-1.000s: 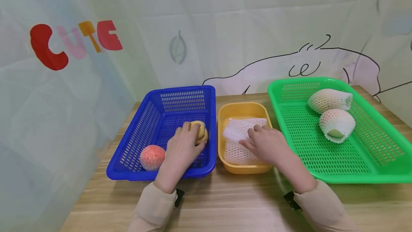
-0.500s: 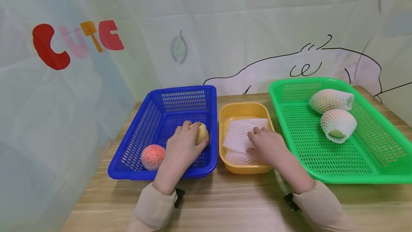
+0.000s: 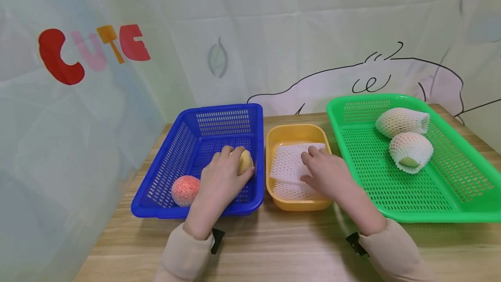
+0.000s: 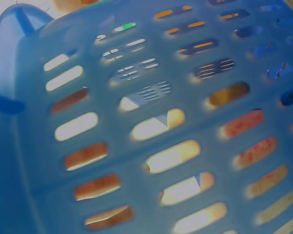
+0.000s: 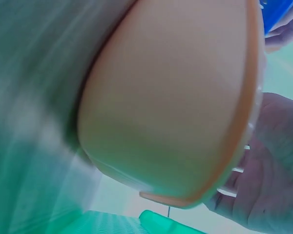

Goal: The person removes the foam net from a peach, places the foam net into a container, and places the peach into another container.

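My left hand (image 3: 224, 176) reaches into the blue basket (image 3: 140, 209), its fingers and thumb curled around a yellow fruit (image 3: 245, 162) near the right wall. A pinkish-red peach-like fruit (image 3: 185, 190) lies to the left of that wrist. Over the yellow box (image 3: 301, 206), my right hand (image 3: 326, 169) has its fingers and thumb at the right edge of a white foam net sleeve (image 3: 287, 163), pinching it. Another foam net (image 3: 291, 190) lies flat underneath. In the left wrist view the basket's slotted wall (image 4: 136, 117) hides most of the hand. The right wrist view shows my right hand beyond the box's rim.
On the right stands a green basket (image 3: 430, 216) with two fruits in white foam nets, one (image 3: 403, 122) behind the other (image 3: 411, 152). All three containers sit side by side on a wooden table (image 3: 282, 243), with a printed curtain (image 3: 274, 47) behind.
The upper foam net, bunched a second ago, now lies flatter in the yellow box. My right fingertips have moved slightly away from me. My left hand stays on the yellow fruit, which has turned a little.
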`<state>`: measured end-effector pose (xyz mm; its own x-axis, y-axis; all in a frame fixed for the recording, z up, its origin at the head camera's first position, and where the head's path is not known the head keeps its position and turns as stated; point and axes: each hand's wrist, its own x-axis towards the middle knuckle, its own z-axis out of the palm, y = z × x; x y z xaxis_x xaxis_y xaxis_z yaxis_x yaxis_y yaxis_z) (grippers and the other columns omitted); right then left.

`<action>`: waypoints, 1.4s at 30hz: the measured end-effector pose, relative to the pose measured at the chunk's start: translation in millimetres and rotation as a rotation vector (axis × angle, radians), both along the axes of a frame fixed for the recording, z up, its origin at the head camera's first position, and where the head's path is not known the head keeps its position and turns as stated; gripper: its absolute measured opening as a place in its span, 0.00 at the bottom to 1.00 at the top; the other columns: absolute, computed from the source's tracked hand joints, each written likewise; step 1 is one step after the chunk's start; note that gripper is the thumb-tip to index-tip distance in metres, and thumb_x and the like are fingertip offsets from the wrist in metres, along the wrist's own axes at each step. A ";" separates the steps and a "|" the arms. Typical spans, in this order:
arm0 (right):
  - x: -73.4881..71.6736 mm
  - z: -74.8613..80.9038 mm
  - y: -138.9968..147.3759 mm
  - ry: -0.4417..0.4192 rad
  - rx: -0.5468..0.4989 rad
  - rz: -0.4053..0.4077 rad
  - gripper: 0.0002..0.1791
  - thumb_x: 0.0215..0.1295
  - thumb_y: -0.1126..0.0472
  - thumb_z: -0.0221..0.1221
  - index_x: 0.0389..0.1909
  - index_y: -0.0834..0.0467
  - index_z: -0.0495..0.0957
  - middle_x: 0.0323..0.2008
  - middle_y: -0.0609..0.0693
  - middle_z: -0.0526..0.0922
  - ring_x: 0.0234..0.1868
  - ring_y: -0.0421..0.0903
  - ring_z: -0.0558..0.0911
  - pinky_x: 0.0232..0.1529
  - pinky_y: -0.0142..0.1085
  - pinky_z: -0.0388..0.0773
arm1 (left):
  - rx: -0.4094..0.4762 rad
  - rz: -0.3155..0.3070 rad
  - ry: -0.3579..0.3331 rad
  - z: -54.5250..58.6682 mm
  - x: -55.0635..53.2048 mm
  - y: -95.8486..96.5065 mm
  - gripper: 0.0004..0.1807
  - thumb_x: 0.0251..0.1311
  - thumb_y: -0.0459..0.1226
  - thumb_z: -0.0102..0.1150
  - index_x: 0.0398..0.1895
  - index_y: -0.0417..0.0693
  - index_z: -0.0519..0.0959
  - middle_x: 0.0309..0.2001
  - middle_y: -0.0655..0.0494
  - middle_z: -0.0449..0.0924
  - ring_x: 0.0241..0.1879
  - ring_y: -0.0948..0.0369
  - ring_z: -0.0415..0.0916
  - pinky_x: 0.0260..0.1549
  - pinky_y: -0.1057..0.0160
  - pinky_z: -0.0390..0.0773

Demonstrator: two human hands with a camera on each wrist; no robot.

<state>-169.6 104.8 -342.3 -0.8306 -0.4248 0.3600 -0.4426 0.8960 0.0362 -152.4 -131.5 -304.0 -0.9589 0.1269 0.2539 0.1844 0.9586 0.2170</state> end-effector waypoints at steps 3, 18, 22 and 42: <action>2.4 4.7 0.8 0.030 -0.020 0.002 0.19 0.48 0.52 0.72 0.30 0.58 0.73 0.27 0.49 0.71 0.26 0.48 0.73 0.17 0.34 0.65 | 0.003 -0.001 -0.001 1.3 1.3 0.5 0.28 0.60 0.50 0.60 0.61 0.49 0.74 0.55 0.45 0.76 0.52 0.48 0.75 0.41 0.44 0.80; 14.0 28.5 7.4 0.007 -0.090 -0.007 0.17 0.50 0.54 0.71 0.36 0.58 0.77 0.31 0.50 0.77 0.30 0.47 0.76 0.23 0.36 0.72 | 0.011 -0.023 -0.018 6.9 7.1 3.9 0.28 0.61 0.51 0.59 0.62 0.51 0.73 0.56 0.46 0.75 0.52 0.49 0.74 0.43 0.45 0.80; 16.3 33.6 10.6 0.004 -0.107 -0.012 0.18 0.51 0.55 0.71 0.38 0.58 0.78 0.33 0.50 0.78 0.31 0.47 0.76 0.22 0.35 0.71 | 0.009 -0.032 -0.024 8.2 9.5 5.6 0.28 0.61 0.51 0.58 0.62 0.51 0.73 0.58 0.47 0.75 0.55 0.50 0.74 0.46 0.45 0.80; 47.8 73.4 26.1 -0.053 -0.124 -0.068 0.20 0.54 0.52 0.69 0.44 0.57 0.78 0.34 0.49 0.79 0.31 0.46 0.77 0.23 0.35 0.71 | 0.006 -0.070 0.000 13.4 19.0 15.2 0.28 0.61 0.51 0.59 0.62 0.53 0.73 0.57 0.50 0.76 0.55 0.51 0.75 0.47 0.45 0.79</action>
<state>-121.8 130.8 -269.0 -0.8754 -0.3215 0.3610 -0.3786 0.9203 -0.0986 -133.4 -116.3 -290.6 -0.9477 0.1926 0.2544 0.2512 0.9420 0.2226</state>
